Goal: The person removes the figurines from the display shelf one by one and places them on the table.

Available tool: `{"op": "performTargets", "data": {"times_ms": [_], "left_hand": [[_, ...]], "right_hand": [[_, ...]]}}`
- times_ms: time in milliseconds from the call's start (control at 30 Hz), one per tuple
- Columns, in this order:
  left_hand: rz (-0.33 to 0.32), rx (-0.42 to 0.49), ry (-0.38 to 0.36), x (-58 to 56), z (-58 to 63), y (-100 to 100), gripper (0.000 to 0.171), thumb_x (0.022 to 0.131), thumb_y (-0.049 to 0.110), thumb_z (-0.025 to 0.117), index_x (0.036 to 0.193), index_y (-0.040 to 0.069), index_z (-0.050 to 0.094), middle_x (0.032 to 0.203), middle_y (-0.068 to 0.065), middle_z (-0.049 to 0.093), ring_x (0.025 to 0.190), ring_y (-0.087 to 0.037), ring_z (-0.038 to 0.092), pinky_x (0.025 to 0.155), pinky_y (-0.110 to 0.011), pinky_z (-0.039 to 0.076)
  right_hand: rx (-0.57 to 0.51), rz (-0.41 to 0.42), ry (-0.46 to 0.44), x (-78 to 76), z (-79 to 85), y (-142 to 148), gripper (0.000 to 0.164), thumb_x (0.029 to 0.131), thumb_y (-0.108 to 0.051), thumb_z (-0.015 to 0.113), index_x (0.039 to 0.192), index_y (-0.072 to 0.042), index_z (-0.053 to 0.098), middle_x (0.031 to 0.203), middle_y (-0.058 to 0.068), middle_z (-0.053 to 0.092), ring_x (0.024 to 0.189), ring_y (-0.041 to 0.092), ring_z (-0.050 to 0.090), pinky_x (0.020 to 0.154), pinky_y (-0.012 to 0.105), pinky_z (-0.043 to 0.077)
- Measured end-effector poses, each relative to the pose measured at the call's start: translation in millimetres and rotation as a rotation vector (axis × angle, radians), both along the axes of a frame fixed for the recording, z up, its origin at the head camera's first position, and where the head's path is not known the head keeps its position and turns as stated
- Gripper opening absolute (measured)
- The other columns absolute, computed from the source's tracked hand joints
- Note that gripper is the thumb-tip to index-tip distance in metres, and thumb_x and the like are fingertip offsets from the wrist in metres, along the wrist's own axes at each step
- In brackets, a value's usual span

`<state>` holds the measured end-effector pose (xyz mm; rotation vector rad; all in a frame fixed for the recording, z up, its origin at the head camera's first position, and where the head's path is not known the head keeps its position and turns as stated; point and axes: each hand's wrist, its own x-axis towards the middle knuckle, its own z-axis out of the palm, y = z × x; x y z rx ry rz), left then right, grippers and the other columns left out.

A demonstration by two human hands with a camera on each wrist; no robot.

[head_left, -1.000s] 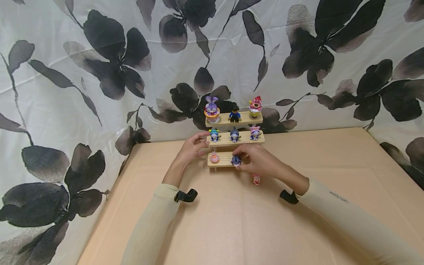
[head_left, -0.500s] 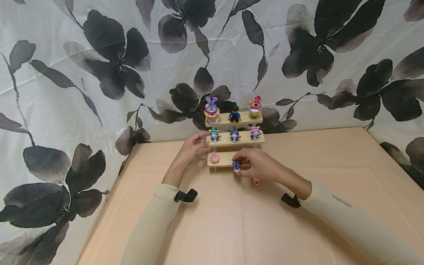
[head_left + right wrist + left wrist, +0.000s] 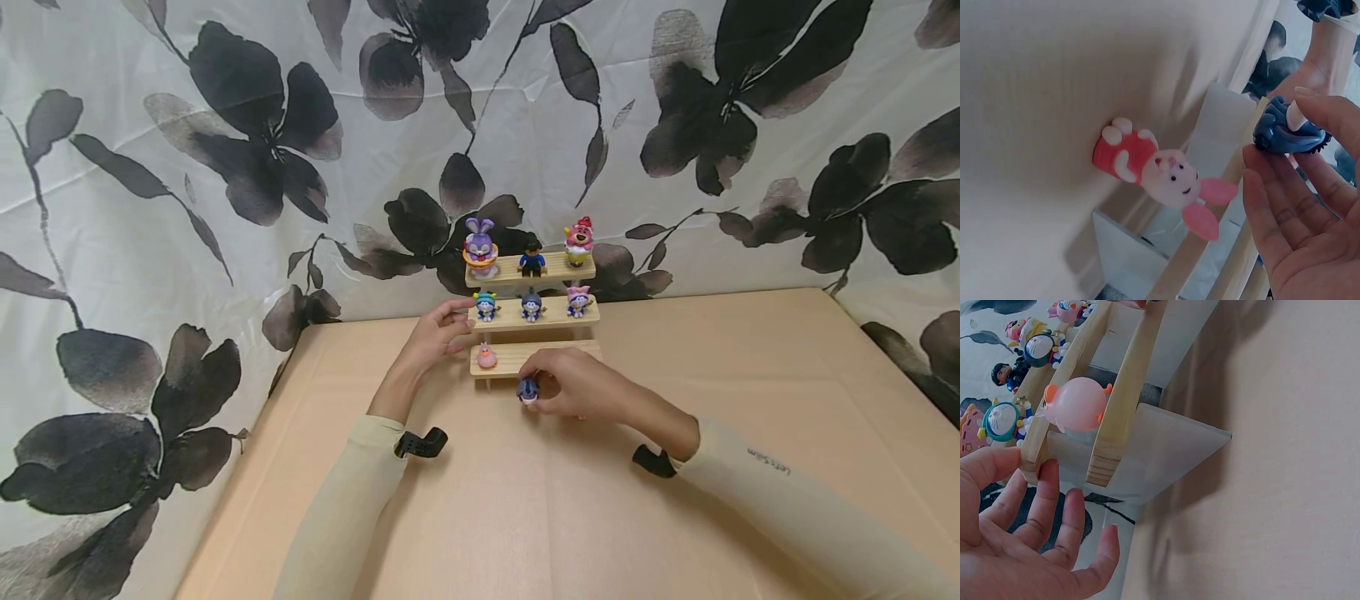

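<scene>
My right hand [image 3: 576, 385] pinches a small blue donkey figurine [image 3: 528, 392] between thumb and fingers, just in front of the lowest board. The right wrist view shows the blue donkey figurine [image 3: 1288, 132] tilted at the fingertips. My left hand [image 3: 437, 335] is at the left side of a three-tier wooden display stand [image 3: 513, 360]; in the left wrist view its thumb and fingertips pinch the end of the middle board [image 3: 1034, 447]. A round pink figurine [image 3: 1079, 405] sits at the left of the lowest board.
A pink piglet figurine [image 3: 1147, 162] in red stands on the table [image 3: 525, 517] before the stand, hidden by my right hand in the head view. The middle tier holds three small figurines; above are a purple rabbit [image 3: 480, 248], a black-haired figure [image 3: 532, 260] and a pink bear [image 3: 579, 242].
My right hand has brought the blue donkey figurine off the lowest board, toward me and slightly left. The piglet figurine has become covered by that hand. My left hand has stayed put.
</scene>
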<state>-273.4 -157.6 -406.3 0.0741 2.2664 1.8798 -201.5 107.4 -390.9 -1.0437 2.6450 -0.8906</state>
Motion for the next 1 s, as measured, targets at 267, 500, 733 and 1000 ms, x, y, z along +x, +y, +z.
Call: {"op": "performTargets", "data": {"times_ms": [267, 500, 733, 1000], "left_hand": [[0.000, 0.009, -0.001, -0.9, -1.0, 0.1, 0.041, 0.098, 0.018, 0.067, 0.138, 0.018, 0.061, 0.116, -0.006, 0.061, 0.120, -0.032, 0.059, 0.104, -0.057, 0.045], [0.003, 0.006, -0.004, 0.1, 0.0, 0.7, 0.040, 0.099, 0.017, 0.067, 0.138, 0.019, 0.061, 0.116, -0.005, 0.061, 0.116, -0.028, 0.061, 0.102, -0.055, 0.047], [0.003, 0.005, -0.001, -0.3, -0.6, 0.1, 0.040, 0.098, 0.017, 0.067, 0.138, 0.020, 0.061, 0.115, -0.004, 0.061, 0.111, -0.023, 0.061, 0.101, -0.054, 0.048], [0.000, -0.005, 0.002, -0.9, 0.3, -0.4, 0.040, 0.098, 0.017, 0.066, 0.138, 0.021, 0.061, 0.119, -0.006, 0.062, 0.110, -0.021, 0.061, 0.100, -0.052, 0.049]], "right_hand": [[0.030, 0.064, 0.047, 2.0, -9.7, -5.1, 0.033, 0.089, -0.021, 0.079, 0.117, -0.007, 0.071, 0.108, -0.001, 0.069, 0.098, 0.019, 0.065, 0.087, 0.032, 0.054], [0.100, 0.059, 0.058, 4.4, -17.4, -8.9, 0.035, 0.089, -0.022, 0.079, 0.118, -0.005, 0.070, 0.109, 0.001, 0.068, 0.095, 0.019, 0.064, 0.083, 0.031, 0.054], [0.208, 0.056, 0.130, 5.0, -25.5, -11.9, 0.031, 0.089, -0.024, 0.080, 0.115, -0.011, 0.070, 0.107, -0.001, 0.067, 0.087, 0.010, 0.060, 0.078, 0.029, 0.053], [0.242, 0.060, 0.176, 5.3, -23.9, -11.6, 0.028, 0.089, -0.025, 0.080, 0.112, -0.011, 0.071, 0.105, -0.001, 0.067, 0.083, 0.009, 0.058, 0.075, 0.029, 0.052]]}}
